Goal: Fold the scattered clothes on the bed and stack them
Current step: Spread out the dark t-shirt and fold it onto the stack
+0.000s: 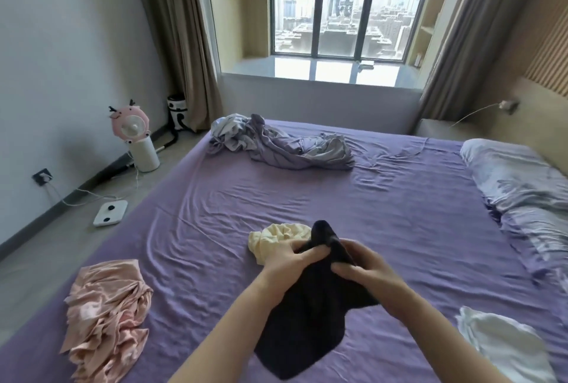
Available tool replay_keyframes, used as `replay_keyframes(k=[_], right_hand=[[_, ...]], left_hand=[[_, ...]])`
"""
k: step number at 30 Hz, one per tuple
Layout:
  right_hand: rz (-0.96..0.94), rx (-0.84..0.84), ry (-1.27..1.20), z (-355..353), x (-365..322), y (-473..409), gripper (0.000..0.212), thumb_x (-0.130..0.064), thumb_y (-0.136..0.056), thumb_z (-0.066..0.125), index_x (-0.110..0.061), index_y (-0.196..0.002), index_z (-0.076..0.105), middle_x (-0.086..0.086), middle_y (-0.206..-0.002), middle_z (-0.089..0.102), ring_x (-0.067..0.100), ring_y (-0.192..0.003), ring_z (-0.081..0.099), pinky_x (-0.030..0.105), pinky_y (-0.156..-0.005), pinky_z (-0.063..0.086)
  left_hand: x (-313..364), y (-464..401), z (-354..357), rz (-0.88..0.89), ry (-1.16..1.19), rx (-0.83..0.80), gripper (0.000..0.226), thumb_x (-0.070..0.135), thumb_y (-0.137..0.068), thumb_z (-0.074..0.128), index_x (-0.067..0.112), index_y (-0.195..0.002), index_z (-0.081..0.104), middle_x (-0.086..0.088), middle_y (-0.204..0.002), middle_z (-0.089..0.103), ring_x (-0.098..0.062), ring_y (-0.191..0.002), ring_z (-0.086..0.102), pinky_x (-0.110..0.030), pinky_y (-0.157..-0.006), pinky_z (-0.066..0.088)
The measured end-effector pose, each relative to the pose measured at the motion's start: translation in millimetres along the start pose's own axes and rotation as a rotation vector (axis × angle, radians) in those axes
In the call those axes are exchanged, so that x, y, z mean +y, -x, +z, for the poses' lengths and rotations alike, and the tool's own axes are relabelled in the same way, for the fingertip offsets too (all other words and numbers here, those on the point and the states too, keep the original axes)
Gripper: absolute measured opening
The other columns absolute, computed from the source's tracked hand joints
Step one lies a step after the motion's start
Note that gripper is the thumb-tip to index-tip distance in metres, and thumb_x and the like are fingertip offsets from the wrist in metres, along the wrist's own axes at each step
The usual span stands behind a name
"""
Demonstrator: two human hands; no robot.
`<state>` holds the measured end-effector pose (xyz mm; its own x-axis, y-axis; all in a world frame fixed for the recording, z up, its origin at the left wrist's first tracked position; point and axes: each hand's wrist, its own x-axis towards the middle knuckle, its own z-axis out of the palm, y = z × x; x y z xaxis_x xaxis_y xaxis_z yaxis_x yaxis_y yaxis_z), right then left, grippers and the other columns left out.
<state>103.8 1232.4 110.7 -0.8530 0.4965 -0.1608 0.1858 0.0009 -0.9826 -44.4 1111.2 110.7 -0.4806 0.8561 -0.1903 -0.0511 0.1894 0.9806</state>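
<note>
Evidently little is done: a dark navy cloth garment (pixel 307 315) is pinched by both hands, left (pixel 285 262) and right (pixel 365 275), above the purple-sheeted bed (pixel 399 213). Crumpled pink satin (pixel 104 318), white (pixel 504 345), cream (pixel 276 238) and farther grey-lilac (pixel 276 142) clothes are left unfolded; no stack is seen.

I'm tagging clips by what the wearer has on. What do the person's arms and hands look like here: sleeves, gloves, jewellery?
Both forearms are bare right up to the bottom edge of the picture, so no sleeve shows. The left hand and right hand wear no gloves. No watch, bracelet or ring is visible on either wrist or on the fingers.
</note>
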Motion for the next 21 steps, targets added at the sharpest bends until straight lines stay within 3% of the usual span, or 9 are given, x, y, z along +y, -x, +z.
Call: replay_keyframes(k=[2, 4, 8, 11, 13, 16, 18, 19, 21], right_hand=[[0.019, -0.024, 0.165, -26, -2, 29, 0.025, -0.017, -0.079, 0.075, -0.018, -0.103, 0.066, -0.005, -0.088, 0.071, 0.006, -0.082, 0.067, 0.025, -0.072, 0.053], [-0.015, 0.043, 0.325, -47, -2, 51, 0.01, -0.014, -0.082, 0.071, -0.01, -0.089, 0.065, -0.007, -0.072, 0.063, 0.005, -0.067, 0.057, 0.026, -0.066, 0.045], [-0.095, 0.238, 0.313, -82, -22, 88, 0.016, -0.017, -0.084, 0.068, -0.003, -0.083, 0.06, -0.003, -0.068, 0.054, 0.008, -0.063, 0.048, 0.021, -0.059, 0.037], [-0.113, 0.334, 0.176, -95, -43, 106, 0.01, -0.016, -0.083, 0.069, -0.008, -0.083, 0.064, 0.006, -0.074, 0.063, 0.013, -0.067, 0.058, 0.028, -0.063, 0.044], [-0.074, 0.365, -0.008, -94, -55, 112, 0.009, -0.013, -0.081, 0.07, -0.007, -0.087, 0.065, 0.011, -0.08, 0.068, 0.016, -0.069, 0.064, 0.031, -0.063, 0.049], [0.006, 0.366, -0.252, -88, -68, 120, 0.017, -0.01, -0.082, 0.069, -0.003, -0.095, 0.061, 0.013, -0.085, 0.068, 0.02, -0.068, 0.067, 0.033, -0.061, 0.054], [0.019, 0.392, -0.338, -84, -74, 125, 0.022, -0.008, -0.083, 0.068, 0.001, -0.101, 0.059, 0.015, -0.085, 0.068, 0.02, -0.065, 0.067, 0.03, -0.057, 0.056], [0.023, 0.408, -0.358, -83, -76, 128, 0.023, -0.007, -0.083, 0.067, 0.003, -0.103, 0.059, 0.015, -0.084, 0.068, 0.019, -0.064, 0.067, 0.028, -0.054, 0.056], [0.038, 0.418, -0.401, -79, -79, 133, 0.024, -0.005, -0.084, 0.065, 0.006, -0.105, 0.058, 0.017, -0.083, 0.066, 0.022, -0.064, 0.065, 0.028, -0.053, 0.055]], left_hand=[[27, 5, 19, 0.025, 0.045, -0.015, 0.031, 0.046, -0.068, 0.078, 0.022, -0.088, 0.076, 0.007, -0.084, 0.075, -0.006, -0.08, 0.071, -0.013, -0.064, 0.051], [50, 10, 37, 0.035, 0.075, -0.049, 0.033, 0.044, -0.067, 0.08, 0.019, -0.088, 0.076, -0.001, -0.088, 0.075, -0.014, -0.081, 0.072, -0.019, -0.066, 0.053], [78, 17, 71, 0.068, 0.134, -0.02, 0.028, 0.034, -0.075, 0.078, 0.011, -0.089, 0.074, -0.009, -0.092, 0.075, -0.02, -0.083, 0.071, -0.031, -0.072, 0.056], [86, 26, 96, 0.097, 0.095, 0.052, 0.02, 0.024, -0.085, 0.07, 0.009, -0.098, 0.069, -0.01, -0.097, 0.074, -0.019, -0.085, 0.07, -0.031, -0.078, 0.057], [84, 35, 112, 0.118, 0.017, 0.061, 0.021, 0.018, -0.087, 0.066, 0.011, -0.107, 0.062, -0.01, -0.097, 0.072, -0.013, -0.082, 0.07, -0.025, -0.073, 0.056], [75, 58, 138, 0.198, -0.231, 0.14, 0.039, 0.021, -0.084, 0.069, 0.033, -0.114, 0.048, 0.009, -0.093, 0.062, 0.002, -0.08, 0.061, -0.008, -0.066, 0.044], [63, 78, 151, 0.373, -0.434, 0.362, 0.045, 0.026, -0.082, 0.07, 0.029, -0.123, 0.05, 0.01, -0.104, 0.054, -0.004, -0.096, 0.053, -0.015, -0.081, 0.042], [56, 89, 157, 0.47, -0.403, 0.44, 0.045, 0.03, -0.082, 0.07, 0.025, -0.124, 0.053, 0.008, -0.11, 0.054, -0.007, -0.101, 0.054, -0.023, -0.088, 0.044], [43, 113, 166, 0.592, -0.269, 0.409, 0.046, 0.048, -0.079, 0.069, 0.032, -0.119, 0.054, 0.012, -0.112, 0.056, -0.006, -0.101, 0.058, -0.03, -0.086, 0.051]])
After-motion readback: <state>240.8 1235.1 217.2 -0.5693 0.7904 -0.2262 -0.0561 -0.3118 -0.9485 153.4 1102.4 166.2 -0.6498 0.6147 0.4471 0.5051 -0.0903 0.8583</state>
